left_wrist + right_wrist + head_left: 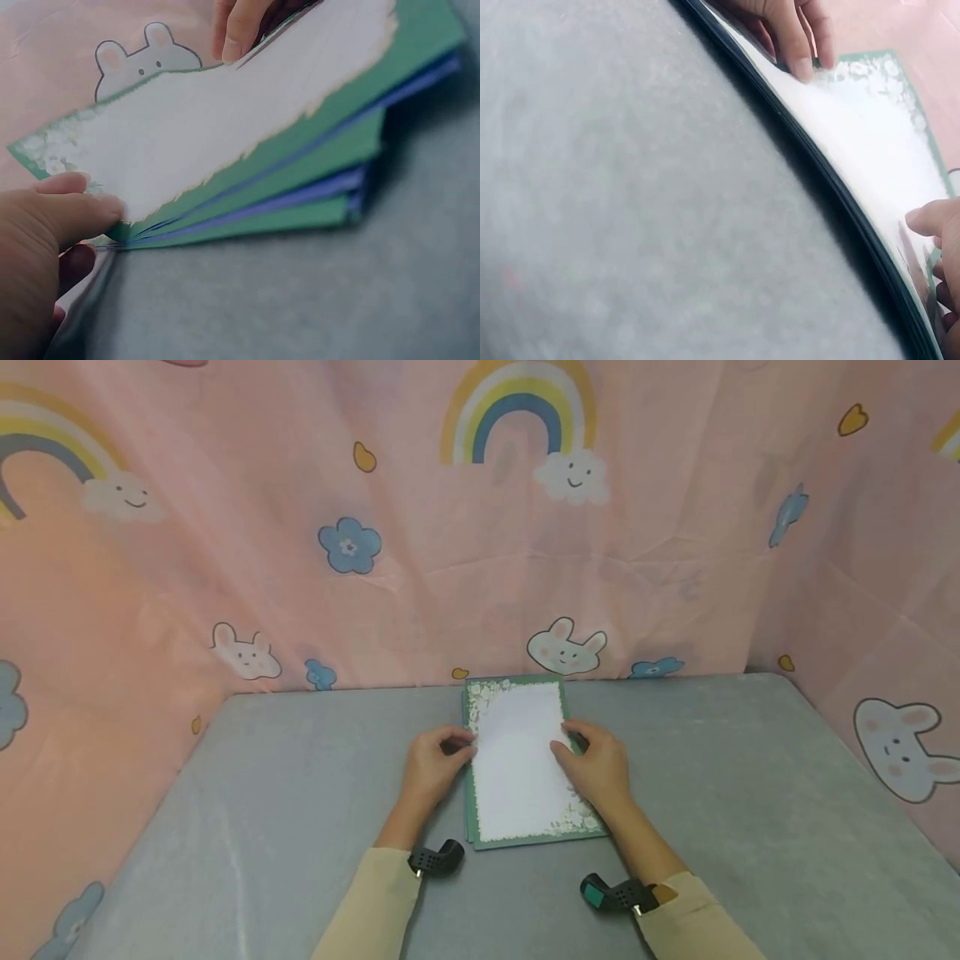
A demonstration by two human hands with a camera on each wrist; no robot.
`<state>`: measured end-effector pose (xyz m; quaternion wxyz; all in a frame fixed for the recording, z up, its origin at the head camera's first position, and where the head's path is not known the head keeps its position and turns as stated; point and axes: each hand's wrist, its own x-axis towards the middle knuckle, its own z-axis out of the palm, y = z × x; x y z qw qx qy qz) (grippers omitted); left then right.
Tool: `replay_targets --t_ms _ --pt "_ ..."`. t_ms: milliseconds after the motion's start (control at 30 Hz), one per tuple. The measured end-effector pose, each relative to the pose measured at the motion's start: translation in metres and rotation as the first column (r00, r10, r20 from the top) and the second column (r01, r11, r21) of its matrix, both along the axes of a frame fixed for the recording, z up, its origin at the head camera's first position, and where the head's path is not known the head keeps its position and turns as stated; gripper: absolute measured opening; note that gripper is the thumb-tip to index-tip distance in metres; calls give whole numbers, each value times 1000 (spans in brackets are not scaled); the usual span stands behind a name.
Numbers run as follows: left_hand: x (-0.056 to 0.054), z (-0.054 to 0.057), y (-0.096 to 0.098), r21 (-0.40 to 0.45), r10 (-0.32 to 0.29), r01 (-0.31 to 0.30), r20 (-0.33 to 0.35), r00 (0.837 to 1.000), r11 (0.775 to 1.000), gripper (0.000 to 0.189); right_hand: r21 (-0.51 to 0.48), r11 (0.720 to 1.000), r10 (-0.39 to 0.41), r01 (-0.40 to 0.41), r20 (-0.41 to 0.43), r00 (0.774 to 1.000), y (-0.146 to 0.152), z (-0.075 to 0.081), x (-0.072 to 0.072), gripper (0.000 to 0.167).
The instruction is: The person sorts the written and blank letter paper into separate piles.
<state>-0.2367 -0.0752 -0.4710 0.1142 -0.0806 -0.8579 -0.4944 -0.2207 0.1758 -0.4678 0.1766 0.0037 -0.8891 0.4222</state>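
A stack of green-bordered sheets (519,768), white in the middle with pale flowers at two corners, lies on the grey table. My left hand (432,766) pinches its left edge, thumb on top and fingers underneath, as the left wrist view shows. There the stack's layers (330,161) fan apart along the near side, with blue-violet showing between the green. At the opposite edge my right hand (600,768) holds the stack with its thumb on the white face and its fingers at the rim. The right wrist view shows the dark stacked edges (832,187) close together.
The grey table (315,793) runs out on both sides of the stack. A pink curtain (450,568) printed with rainbows, rabbits and flowers hangs behind and at the sides. A black strap device (437,858) is on the left wrist, another (618,893) on the right.
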Motion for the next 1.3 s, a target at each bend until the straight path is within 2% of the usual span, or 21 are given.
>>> replay_targets --t_ms 167,300,433,500,600,833,1033,1300 --pt "0 0 0 77 32 -31 -8 999 997 6 15 1000 11 -12 23 1000 1 0 0 39" --pt "0 1 1 122 44 -45 13 999 991 4 24 999 27 -28 22 999 2 -1 0 42" --pt "-1 2 1 144 54 -57 25 998 988 6 -111 994 -6 8 13 1000 3 -1 -1 37" --pt "-2 1 1 157 55 -59 28 998 986 7 -207 978 -38 37 0 999 4 -2 -3 33" --pt "-2 0 0 172 54 -59 31 998 983 7 -274 958 -82 79 0 997 4 -2 -4 26" --pt "-3 0 0 161 60 -69 61 996 985 6 -303 946 -101 113 55 993 6 1 -2 24" --pt "-2 1 1 130 51 -56 43 998 990 5 -328 935 -114 138 92 989 8 2 0 26" --pt "0 0 1 121 43 -49 54 998 991 6 -366 923 -79 117 118 990 7 2 -1 27"
